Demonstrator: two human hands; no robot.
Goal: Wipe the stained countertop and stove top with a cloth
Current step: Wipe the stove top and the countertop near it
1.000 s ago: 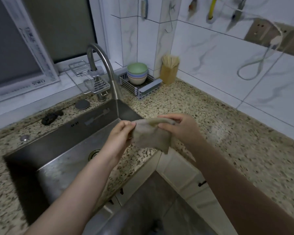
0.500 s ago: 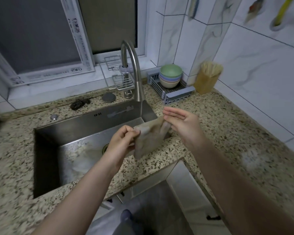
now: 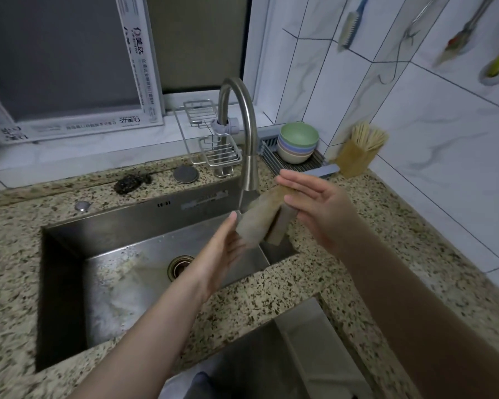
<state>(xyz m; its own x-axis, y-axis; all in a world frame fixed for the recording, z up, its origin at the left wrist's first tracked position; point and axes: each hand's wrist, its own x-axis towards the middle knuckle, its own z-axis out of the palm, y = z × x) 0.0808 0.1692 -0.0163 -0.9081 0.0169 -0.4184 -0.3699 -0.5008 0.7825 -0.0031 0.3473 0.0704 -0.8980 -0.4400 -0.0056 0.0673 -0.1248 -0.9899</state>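
Beige and limp, the cloth (image 3: pixel 260 218) hangs between the person's two hands, held in the air over the right end of the sink (image 3: pixel 144 254), just below the spout of the faucet (image 3: pixel 247 145). The left hand (image 3: pixel 222 251) has its fingers straight, its fingertips pressed flat against the cloth's lower left side. The right hand (image 3: pixel 317 203) is likewise flat with straight fingers laid on the cloth's upper right side, so the fabric is sandwiched between the palms rather than gripped by curled fingers. The speckled granite countertop (image 3: pixel 386 254) wraps round the sink on all sides. Along the countertop's back edge, behind the sink, lie a dark scouring pad (image 3: pixel 130 182) and a round metal cap (image 3: pixel 185 174). A wire rack (image 3: pixel 213 139) is clipped to the faucet. In the back right corner of the countertop, a stack of bowls (image 3: pixel 297 144) sits on a grey drying rack (image 3: pixel 311 167), with a holder of chopsticks (image 3: pixel 357 151) just beside it against the tiled wall (image 3: pixel 444 125).
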